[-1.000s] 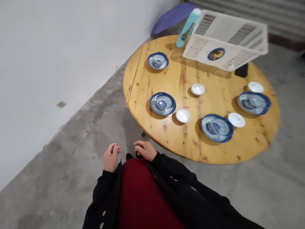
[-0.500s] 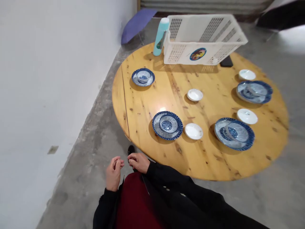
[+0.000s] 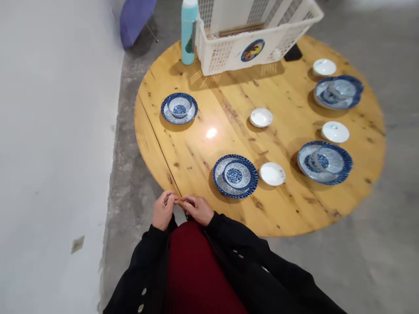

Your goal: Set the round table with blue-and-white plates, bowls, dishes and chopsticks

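My left hand (image 3: 163, 210) and my right hand (image 3: 197, 209) are held close together in front of my body, at the near edge of a round wooden table (image 3: 229, 109). Both have their fingers curled in, fingertips nearly touching; I see nothing in them. Nearest to my right hand is a blue patterned plate with a bowl on it (image 3: 235, 175), and a small white saucer (image 3: 272, 173) lies beside that. Black sleeves cover both my arms.
More blue plate-and-bowl sets (image 3: 179, 107) (image 3: 324, 161) (image 3: 338, 90) and white saucers (image 3: 261, 117) (image 3: 335, 131) (image 3: 324, 67) are spread over the table. A white plastic basket (image 3: 255, 39), a teal bottle (image 3: 189, 30) and a black phone (image 3: 293, 53) stand at the back. A white wall runs along the left; a purple umbrella (image 3: 134, 17) lies on the concrete floor.
The view has swung so the table sits nearer and more centred. My hands have come closer to the table edge and closer together, still curled.
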`<state>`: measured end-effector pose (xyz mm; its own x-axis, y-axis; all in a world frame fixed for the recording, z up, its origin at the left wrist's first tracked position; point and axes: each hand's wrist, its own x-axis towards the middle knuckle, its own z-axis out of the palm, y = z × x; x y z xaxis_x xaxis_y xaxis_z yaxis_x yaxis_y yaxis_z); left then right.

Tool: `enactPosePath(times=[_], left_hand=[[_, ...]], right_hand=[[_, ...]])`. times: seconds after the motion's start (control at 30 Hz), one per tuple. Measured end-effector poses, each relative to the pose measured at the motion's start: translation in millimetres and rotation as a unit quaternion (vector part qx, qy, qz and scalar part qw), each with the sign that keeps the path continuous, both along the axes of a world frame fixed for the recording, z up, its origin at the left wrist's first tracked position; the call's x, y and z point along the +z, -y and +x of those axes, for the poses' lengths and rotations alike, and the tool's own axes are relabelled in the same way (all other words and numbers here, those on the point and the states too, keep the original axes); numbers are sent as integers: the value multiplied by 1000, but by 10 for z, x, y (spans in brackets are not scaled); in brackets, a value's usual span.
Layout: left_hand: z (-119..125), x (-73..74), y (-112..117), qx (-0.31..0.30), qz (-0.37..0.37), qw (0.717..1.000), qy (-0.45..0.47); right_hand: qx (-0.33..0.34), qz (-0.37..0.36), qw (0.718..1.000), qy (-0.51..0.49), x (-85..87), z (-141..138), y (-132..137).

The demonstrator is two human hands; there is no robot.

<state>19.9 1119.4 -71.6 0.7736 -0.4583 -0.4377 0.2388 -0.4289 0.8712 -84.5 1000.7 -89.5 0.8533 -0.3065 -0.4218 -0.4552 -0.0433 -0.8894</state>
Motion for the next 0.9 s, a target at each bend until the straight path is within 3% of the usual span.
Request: enactPosePath(times=[0.13, 0.33, 0.5, 0.6, 0.7, 0.8, 0.9], left_hand=[[450, -39, 347, -101, -13, 995, -11], [1302, -136, 740, -227, -19, 972, -57], [1851, -226, 1001, -274, -25, 958, -79], [2009, -298, 1165, -278, -31, 955, -99], [2044, -361, 1288, -274, -38, 954, -119], [2009, -417, 1327, -260, -42, 954, -142], [1951, -465, 1293, -236, -34, 960, -144]], right_hand=[[-112, -2, 993, -28, -14, 183, 45], [-268, 25, 962, -39, -17, 771, 67], [-385, 41, 922, -6, 228, 949, 388], [-432, -40, 901, 13, 433, 839, 911], [-473, -132, 871, -15, 521, 688, 1675], [-531, -141, 831, -90, 417, 583, 2496], [-568, -143, 796, -156, 185, 521, 3132]])
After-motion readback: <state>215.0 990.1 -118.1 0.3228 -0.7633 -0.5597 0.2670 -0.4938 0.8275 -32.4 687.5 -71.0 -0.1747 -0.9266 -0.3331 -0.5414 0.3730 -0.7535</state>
